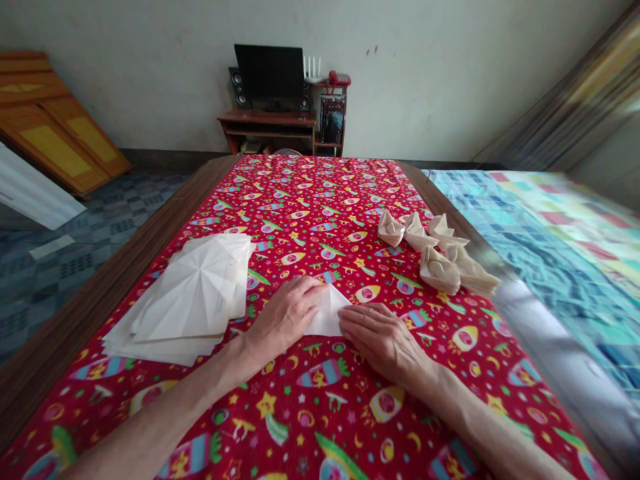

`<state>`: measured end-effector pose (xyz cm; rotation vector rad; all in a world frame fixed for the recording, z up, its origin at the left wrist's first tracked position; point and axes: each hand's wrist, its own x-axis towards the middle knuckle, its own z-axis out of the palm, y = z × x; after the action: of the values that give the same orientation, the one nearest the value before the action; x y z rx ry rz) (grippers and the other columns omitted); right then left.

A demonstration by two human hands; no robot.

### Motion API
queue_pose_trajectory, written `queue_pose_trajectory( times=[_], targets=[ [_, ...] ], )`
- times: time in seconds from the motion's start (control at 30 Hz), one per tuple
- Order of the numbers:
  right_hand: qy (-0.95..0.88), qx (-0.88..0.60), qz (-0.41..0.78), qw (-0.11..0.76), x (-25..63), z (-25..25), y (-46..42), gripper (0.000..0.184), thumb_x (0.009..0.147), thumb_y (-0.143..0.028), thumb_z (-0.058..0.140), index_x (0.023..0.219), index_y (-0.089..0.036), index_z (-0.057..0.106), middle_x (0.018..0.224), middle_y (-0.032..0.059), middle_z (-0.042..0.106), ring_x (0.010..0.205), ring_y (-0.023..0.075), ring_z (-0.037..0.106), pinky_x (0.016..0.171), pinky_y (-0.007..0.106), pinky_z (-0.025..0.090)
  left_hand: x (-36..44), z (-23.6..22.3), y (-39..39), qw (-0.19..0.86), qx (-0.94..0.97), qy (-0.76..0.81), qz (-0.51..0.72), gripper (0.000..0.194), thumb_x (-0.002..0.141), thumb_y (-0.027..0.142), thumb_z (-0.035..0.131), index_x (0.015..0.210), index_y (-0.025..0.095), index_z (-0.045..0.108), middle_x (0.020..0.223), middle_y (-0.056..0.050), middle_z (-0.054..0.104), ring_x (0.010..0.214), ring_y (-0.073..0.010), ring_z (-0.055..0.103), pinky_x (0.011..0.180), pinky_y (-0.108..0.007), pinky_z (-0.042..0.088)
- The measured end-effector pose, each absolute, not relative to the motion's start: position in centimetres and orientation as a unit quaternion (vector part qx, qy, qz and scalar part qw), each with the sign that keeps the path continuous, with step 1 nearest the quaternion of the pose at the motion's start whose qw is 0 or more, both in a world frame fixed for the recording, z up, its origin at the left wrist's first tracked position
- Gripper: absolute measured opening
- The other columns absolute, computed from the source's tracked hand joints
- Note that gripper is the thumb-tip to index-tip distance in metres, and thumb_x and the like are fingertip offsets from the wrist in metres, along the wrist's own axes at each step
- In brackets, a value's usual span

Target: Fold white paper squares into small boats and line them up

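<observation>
A small folded piece of white paper (pixel 327 315) lies on the table between my two hands, its top coming to a point. My left hand (pixel 290 310) covers its left side, with bent fingers holding the paper down. On the right edge rests my right hand (pixel 383 337), its fingers stretched out, side by side and flat. A stack of white paper sheets (pixel 187 287) is left of my left hand; the top sheet has creases fanning out from one point. Several folded paper pieces (pixel 440 270) of cream colour stand in a cluster beyond my right hand.
A red patterned cloth (pixel 310 393) covers the wooden table (pixel 165 223). To the right is a bed (pixel 540 260) with blue and checked covers. Beyond the table's far end, a small desk (pixel 267 119) bears a monitor (pixel 270 77) and speakers. A wooden cabinet (pixel 55 127) stands at left.
</observation>
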<state>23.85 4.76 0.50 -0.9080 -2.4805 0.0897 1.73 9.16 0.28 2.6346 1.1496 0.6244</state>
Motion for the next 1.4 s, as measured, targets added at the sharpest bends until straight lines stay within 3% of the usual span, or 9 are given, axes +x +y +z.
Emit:
queue_pose_trajectory(
  times=[0.1,0.23,0.33,0.5,0.63,0.93,1.07,1.4],
  targets=[
    [-0.909,-0.341,0.032,0.236,24.1,0.7,4.9,0.023,0.093,-0.022,0.045,0.109,-0.018,0.062,0.112,0.0091,0.067,0.106,0.0165,0.061,0.091,0.034,0.046,1.3,1.0,8.0,0.102,0.926,0.317,0.178,0.022,0.091,0.018,0.047,0.109,0.021,0.059,0.101,-0.004,0.061,0.098,-0.0184,0.055,0.091,-0.035,0.048],
    [-0.916,-0.339,0.022,0.215,24.3,0.9,4.9,0.025,0.091,-0.030,0.051,0.111,-0.018,0.061,0.115,0.0090,0.066,0.109,0.0187,0.059,0.091,0.036,0.046,0.7,1.4,6.8,0.107,0.923,0.328,0.172,0.036,0.085,0.027,0.060,0.120,0.021,0.051,0.116,-0.006,0.057,0.108,-0.0213,0.052,0.094,-0.037,0.048],
    [-0.915,-0.345,0.002,0.207,24.0,0.9,4.7,0.026,0.089,-0.032,0.054,0.109,-0.016,0.061,0.113,0.0099,0.066,0.108,0.0212,0.058,0.088,0.038,0.046,0.5,1.3,6.6,0.073,0.928,0.325,0.165,0.034,0.087,0.026,0.057,0.120,0.018,0.051,0.115,-0.007,0.058,0.108,-0.0220,0.053,0.093,-0.038,0.049],
    [-0.910,-0.350,-0.021,0.222,23.5,0.4,4.3,0.024,0.091,-0.025,0.051,0.111,-0.015,0.060,0.108,0.0103,0.067,0.105,0.0206,0.058,0.085,0.038,0.046,0.6,0.9,6.6,0.014,0.945,0.279,0.172,0.023,0.094,0.017,0.040,0.109,0.014,0.057,0.102,-0.009,0.063,0.101,-0.0203,0.057,0.087,-0.035,0.052],
    [-0.912,-0.341,-0.010,0.228,23.6,0.1,4.3,0.022,0.093,-0.019,0.045,0.107,-0.016,0.061,0.106,0.0092,0.067,0.104,0.0196,0.057,0.083,0.035,0.046,0.5,0.9,6.3,0.029,0.936,0.295,0.191,0.021,0.094,0.016,0.040,0.100,0.014,0.060,0.097,-0.007,0.064,0.097,-0.0185,0.057,0.085,-0.033,0.052],
    [-0.851,-0.457,0.064,0.249,24.0,0.3,5.1,0.025,0.094,-0.024,0.043,0.079,-0.019,0.062,0.075,0.0038,0.061,0.070,0.0132,0.056,0.063,0.024,0.045,-0.4,-0.8,7.0,0.109,0.863,0.387,0.306,0.018,0.091,0.021,0.048,0.082,0.017,0.063,0.083,-0.004,0.064,0.079,-0.0143,0.059,0.074,-0.027,0.050],
    [-0.821,-0.512,0.085,0.239,24.0,0.2,5.4,0.025,0.094,-0.029,0.044,0.078,-0.019,0.060,0.074,0.0031,0.060,0.065,0.0123,0.056,0.058,0.022,0.040,-0.8,-1.2,7.6,0.153,0.834,0.432,0.308,0.020,0.090,0.025,0.050,0.079,0.017,0.064,0.078,-0.003,0.061,0.074,-0.0130,0.058,0.070,-0.024,0.048],
    [-0.802,-0.560,0.077,0.193,23.8,0.4,6.0,0.026,0.092,-0.033,0.047,0.072,-0.019,0.054,0.070,0.0003,0.057,0.058,0.0109,0.050,0.054,0.023,0.029,-0.7,-0.5,8.4,0.144,0.811,0.491,0.283,0.025,0.088,0.029,0.052,0.066,0.017,0.054,0.081,-0.001,0.050,0.072,-0.0127,0.054,0.068,-0.025,0.044]
  ],
)
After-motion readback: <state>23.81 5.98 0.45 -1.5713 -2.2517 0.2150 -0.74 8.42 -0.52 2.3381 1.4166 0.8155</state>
